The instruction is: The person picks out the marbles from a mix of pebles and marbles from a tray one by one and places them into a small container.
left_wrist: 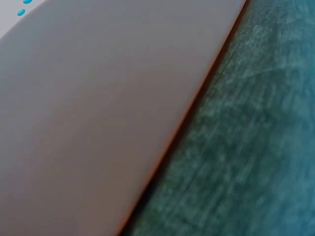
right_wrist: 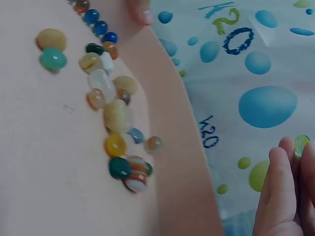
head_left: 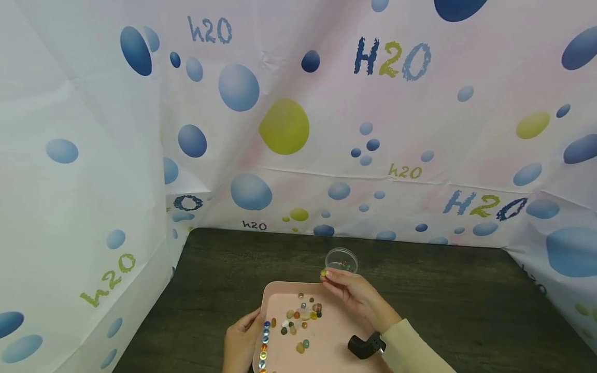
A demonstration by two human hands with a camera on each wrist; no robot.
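Your right sleeve: plain pale cream, nice. Your right wrist cam: chunky, black, kinda L-shaped.

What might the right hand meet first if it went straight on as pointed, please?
Ahead of the right hand, the way looks free until the patterned cloth behind the table, though depth is unclear.

The tray low in the frame looks like smooth, matt plastic; the marbles at its left edge, glossy glass; the stones near its middle, polished; the yellow bead above it, shiny. The tabletop has a grained wood look. The dish is clear and glossy, the upper backdrop creased sheeting
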